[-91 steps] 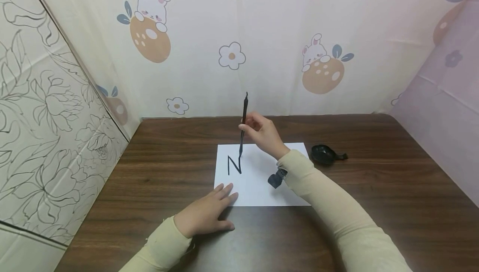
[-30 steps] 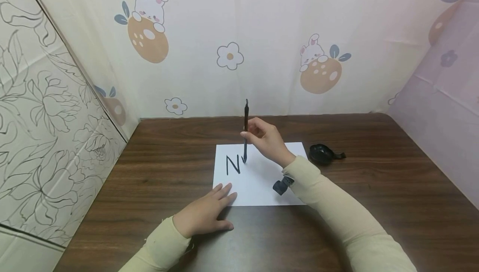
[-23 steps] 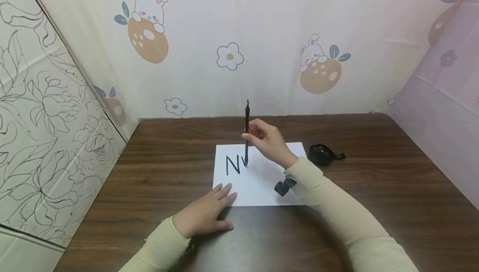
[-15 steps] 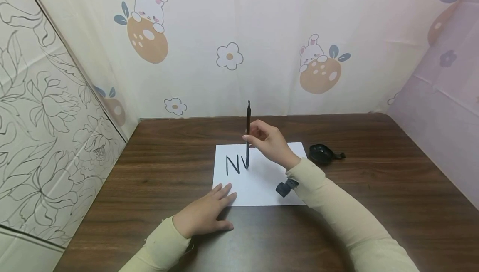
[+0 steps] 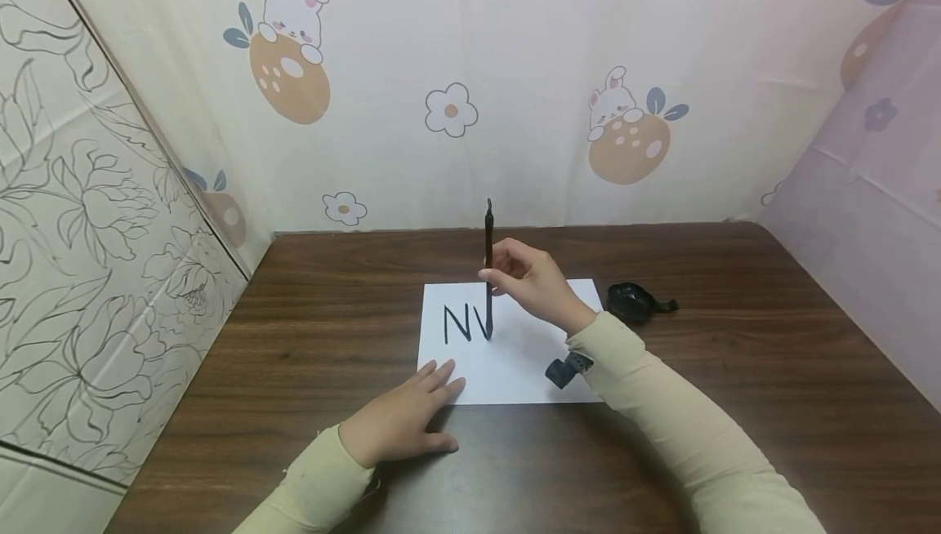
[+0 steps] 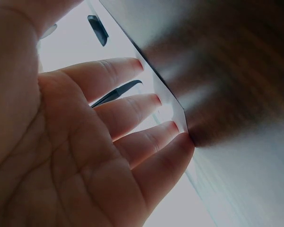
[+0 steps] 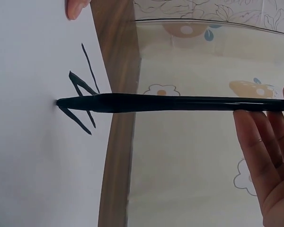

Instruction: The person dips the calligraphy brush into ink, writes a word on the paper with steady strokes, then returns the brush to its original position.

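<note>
My right hand (image 5: 532, 281) pinches a dark calligraphy brush (image 7: 146, 102) between thumb and fingers, holding it nearly upright. Its tip touches the white paper (image 5: 522, 371) at the lower end of a slanting black stroke (image 5: 479, 320). To the left of that stroke stands a painted black letter N (image 5: 457, 324). My left hand (image 5: 408, 420) lies with fingers spread, fingertips on the paper's lower left corner and thumb on the table. In the left wrist view, the brush (image 6: 116, 93) shows between the fingers of the left hand.
A small black dish with a short handle (image 5: 635, 303) stands on the brown wooden table (image 5: 316, 338), just right of the paper. A dark wrist camera (image 5: 566, 369) hangs from the right sleeve over the sheet. A patterned curtain (image 5: 515, 68) rises behind the table's back edge.
The right hand first finished the N's last upward stroke, then shifted right. Since then the brush has moved down and slightly right, leaving a new slanting stroke. The left hand has stayed put.
</note>
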{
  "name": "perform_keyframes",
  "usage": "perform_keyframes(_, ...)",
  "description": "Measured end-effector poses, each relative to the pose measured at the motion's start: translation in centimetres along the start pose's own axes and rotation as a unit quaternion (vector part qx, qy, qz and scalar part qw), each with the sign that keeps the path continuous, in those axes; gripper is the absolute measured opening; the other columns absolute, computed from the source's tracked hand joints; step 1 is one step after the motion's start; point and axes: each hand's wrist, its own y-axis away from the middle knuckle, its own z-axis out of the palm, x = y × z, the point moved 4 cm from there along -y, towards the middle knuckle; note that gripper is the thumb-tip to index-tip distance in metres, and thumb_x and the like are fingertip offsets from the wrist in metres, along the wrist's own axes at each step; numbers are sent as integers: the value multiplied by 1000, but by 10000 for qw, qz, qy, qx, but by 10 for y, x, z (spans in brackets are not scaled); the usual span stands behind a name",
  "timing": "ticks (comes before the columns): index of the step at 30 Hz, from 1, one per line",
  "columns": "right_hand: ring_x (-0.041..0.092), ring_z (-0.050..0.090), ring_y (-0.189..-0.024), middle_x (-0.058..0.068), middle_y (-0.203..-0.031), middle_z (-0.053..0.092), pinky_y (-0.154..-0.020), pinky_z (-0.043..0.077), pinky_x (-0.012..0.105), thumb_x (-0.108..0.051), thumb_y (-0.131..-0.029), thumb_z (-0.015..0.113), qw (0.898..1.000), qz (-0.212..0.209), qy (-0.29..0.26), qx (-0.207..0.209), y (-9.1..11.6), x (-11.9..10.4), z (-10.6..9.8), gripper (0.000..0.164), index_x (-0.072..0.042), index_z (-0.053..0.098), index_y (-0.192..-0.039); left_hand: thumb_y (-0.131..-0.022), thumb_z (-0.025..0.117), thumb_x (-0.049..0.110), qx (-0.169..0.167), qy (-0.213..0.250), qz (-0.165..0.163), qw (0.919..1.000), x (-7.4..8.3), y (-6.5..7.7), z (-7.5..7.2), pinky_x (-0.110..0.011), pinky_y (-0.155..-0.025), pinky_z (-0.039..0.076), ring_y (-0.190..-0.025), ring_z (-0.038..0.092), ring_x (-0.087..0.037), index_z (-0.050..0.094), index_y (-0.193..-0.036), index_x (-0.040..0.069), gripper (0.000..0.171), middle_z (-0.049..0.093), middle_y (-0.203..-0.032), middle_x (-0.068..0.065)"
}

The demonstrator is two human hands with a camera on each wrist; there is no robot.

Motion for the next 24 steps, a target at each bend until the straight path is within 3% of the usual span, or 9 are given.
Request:
perform_keyframes(11, 19, 70, -71, 10, -86, 66, -70, 61, 30, -16, -91, 70, 9995, -39, -291, 149, -4, 2, -12, 14, -10, 62, -101, -86, 72, 43, 5, -17, 18, 10000, -1, -1, 0, -51, -116, 33, -149, 26, -35, 44, -148, 14, 75, 30, -161, -10)
perform_keyframes(24, 17, 70, -73, 8, -87, 66, -73, 60, 34, -20, -92, 70, 9998, 99, -135, 121, -8, 12, -10, 15, -11, 61, -101, -86, 72, 43, 33, -19, 42, 10000, -1, -1, 0, -51, -115, 34, -148, 26, -36, 44, -148, 13, 75, 30, -160, -11)
